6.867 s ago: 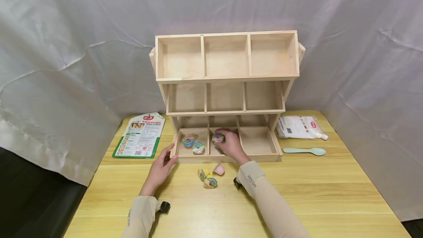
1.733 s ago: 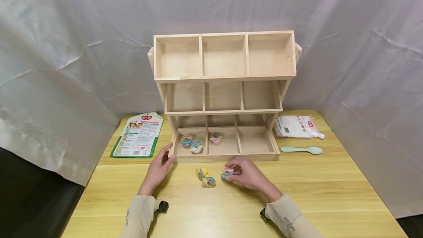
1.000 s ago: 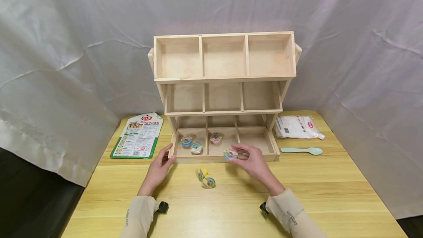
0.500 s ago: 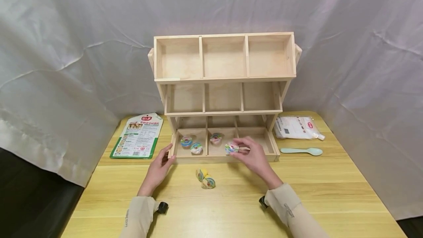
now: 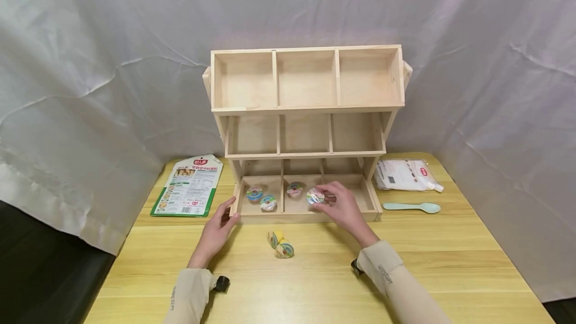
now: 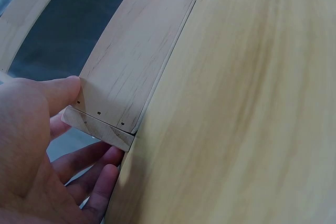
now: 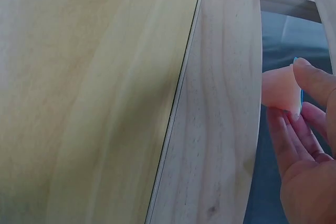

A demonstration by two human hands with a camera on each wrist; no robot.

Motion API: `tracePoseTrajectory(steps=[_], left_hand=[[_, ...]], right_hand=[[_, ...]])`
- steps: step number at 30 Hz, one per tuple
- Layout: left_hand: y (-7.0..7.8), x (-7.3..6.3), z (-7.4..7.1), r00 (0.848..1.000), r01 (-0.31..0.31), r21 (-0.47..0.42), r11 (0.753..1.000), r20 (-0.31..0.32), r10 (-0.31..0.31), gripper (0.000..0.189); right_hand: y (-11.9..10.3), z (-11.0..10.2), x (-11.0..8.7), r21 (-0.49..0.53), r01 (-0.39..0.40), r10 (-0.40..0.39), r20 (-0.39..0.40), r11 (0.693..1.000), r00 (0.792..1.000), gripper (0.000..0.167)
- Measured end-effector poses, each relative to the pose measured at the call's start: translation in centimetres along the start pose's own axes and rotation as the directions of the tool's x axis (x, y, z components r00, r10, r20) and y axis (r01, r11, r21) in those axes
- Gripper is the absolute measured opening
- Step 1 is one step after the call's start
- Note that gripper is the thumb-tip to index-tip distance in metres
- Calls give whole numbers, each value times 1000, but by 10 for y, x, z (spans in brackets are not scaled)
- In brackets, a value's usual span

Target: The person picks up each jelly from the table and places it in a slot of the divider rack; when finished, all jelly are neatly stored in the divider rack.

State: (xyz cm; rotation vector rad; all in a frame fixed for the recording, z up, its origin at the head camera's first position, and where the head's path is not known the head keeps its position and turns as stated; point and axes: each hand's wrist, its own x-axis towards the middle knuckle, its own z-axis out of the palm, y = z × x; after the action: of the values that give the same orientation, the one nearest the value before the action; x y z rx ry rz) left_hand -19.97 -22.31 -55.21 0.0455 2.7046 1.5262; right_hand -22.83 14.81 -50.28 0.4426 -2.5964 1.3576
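Observation:
A three-tier wooden storage rack (image 5: 306, 110) stands at the back of the table. My right hand (image 5: 344, 210) pinches a pink jelly cup (image 7: 281, 86) by its lid rim, over the bottom tier's middle compartment; in the head view its shiny lid faces up. Another jelly cup (image 5: 294, 190) lies at the left of that compartment. Two more, a blue-lidded jelly cup (image 5: 254, 194) and a white jelly cup (image 5: 268, 203), sit in the left compartment. My left hand (image 5: 213, 234) holds the rack's lower left corner between thumb and fingers. Yellow jelly cups (image 5: 284, 249) lie together before the rack.
A green-edged seasoning pouch (image 5: 186, 186) lies left of the rack. On the right are a white pouch (image 5: 407, 175) and a pale green spoon (image 5: 416, 207). Grey curtains (image 5: 495, 139) hang around the wooden table (image 5: 288, 294).
The right hand has left one jelly cup in the middle compartment, picked the pink one off the table and lifted it over that compartment. The left hand stays at the corner.

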Motion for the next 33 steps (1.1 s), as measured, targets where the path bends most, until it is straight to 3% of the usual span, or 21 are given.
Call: tracePoseTrajectory(steps=[6, 12, 33], left_hand=[[1, 0, 0, 1000, -2, -3, 1000, -2, 2, 62], [0, 0, 1, 1000, 1, -7, 1000, -2, -1, 62], [-1, 1, 1, 1000, -12, -3, 1000, -14, 12, 60]], right_hand=[[2, 1, 3, -78, 35, -35, 3, 996, 999, 50], [5, 3, 6, -181, 8, -6, 10, 983, 1000, 50], [13, 12, 13, -242, -60, 65, 13, 968, 998, 45]])
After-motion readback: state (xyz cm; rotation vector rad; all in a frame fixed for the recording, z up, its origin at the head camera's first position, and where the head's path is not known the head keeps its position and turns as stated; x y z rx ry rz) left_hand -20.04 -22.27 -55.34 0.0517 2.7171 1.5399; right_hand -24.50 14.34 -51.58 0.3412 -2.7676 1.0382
